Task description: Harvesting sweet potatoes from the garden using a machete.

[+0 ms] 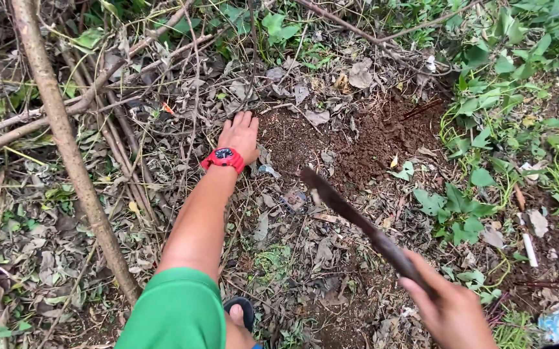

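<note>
two hands at work: your left hand (240, 134), fingers spread, presses dry leaves (182, 139) beside bare soil (370, 139), while your right hand (450, 310) keeps its grip wrapped around a long dark blade (347, 210) raised above the ground.

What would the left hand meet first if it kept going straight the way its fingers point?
The left hand lies flat on the leaf litter, fingers pointing up the picture. Straight ahead come dry leaves and thin twigs, then green weeds; depth is hard to judge.
</note>
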